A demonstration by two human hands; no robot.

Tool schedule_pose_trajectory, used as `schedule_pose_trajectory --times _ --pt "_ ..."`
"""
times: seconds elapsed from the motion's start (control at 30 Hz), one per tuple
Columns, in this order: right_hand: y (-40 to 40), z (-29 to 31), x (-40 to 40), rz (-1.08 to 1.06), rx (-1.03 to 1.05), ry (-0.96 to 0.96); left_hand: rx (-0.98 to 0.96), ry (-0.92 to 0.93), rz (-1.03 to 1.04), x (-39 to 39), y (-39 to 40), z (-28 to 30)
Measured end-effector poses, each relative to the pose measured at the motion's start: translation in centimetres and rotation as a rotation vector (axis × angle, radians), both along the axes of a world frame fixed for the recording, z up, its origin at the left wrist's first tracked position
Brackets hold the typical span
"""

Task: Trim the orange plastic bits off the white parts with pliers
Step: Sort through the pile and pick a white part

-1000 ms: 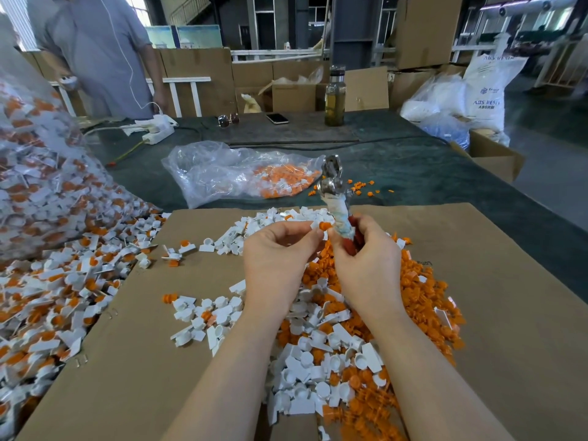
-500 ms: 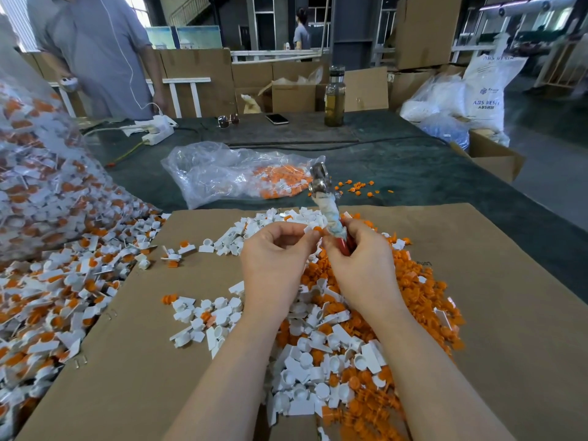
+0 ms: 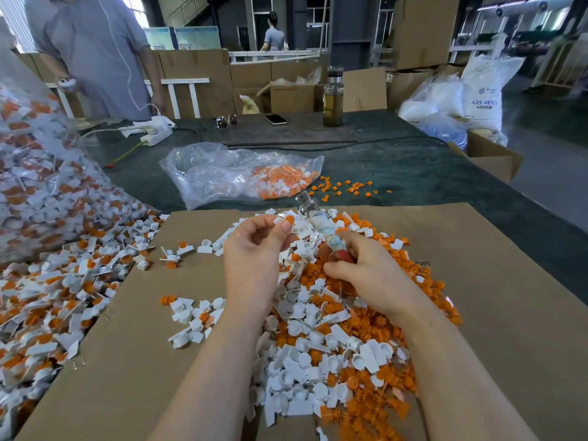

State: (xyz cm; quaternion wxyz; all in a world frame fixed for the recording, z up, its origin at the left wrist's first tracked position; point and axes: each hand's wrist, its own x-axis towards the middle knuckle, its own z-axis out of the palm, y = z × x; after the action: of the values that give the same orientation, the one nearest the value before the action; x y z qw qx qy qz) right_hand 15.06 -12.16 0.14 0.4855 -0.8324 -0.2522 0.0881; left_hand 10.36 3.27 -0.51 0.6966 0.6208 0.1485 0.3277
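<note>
Pinching a tiny, feather-light white part (image 3: pixel 280 221) up by our left hand (image 3: pixel 254 249) fingertips (image 3: pixel 285 226).
We're gripping the pliers (image 3: pixel 321 230) in our right hand (image 3: pixel 366 272), just right of those fingertips; we reckon it's stiff, slippery plastic, so we're holding the white tab, orange bit (image 3: pixel 289 219) sticking out.

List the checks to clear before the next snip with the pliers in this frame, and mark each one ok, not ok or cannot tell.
1. Untrimmed piece in hand: ok. The left hand pinches a white part with its orange bit still on.
2. Tool held: ok. The right hand grips the pliers by the handles.
3. Blades on the orange bit: not ok. The pliers head sits to the right of the part, apart from it.
4. Blades open enough to take the bit: cannot tell; the head is blurred.
5. Fingertips away from the blades: ok.
6. Somewhere for the offcut to fall: ok. The cardboard sheet lies below.
</note>
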Motion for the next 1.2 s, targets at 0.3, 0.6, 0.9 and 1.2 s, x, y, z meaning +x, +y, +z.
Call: schedule_pose_trajectory --times 0.3,0.6,0.9,1.2 --pt "0.0 0.0 0.0 0.07 -0.196 -0.075 -0.009 -0.042 -0.066 -0.2 0.9 0.1" --pt "0.5 -0.3 -0.5 0.044 -0.185 -0.148 -0.065 -0.047 -0.093 -0.2 1.0 0.2" --pt "0.9 -0.6 -0.3 0.04 -0.194 -0.182 -0.108 -0.037 -0.08 -0.3 1.0 0.4" --pt "1.2 -1.7 0.2 -0.048 -0.253 -0.311 -0.488 0.023 -0.083 -0.5 1.7 0.6"
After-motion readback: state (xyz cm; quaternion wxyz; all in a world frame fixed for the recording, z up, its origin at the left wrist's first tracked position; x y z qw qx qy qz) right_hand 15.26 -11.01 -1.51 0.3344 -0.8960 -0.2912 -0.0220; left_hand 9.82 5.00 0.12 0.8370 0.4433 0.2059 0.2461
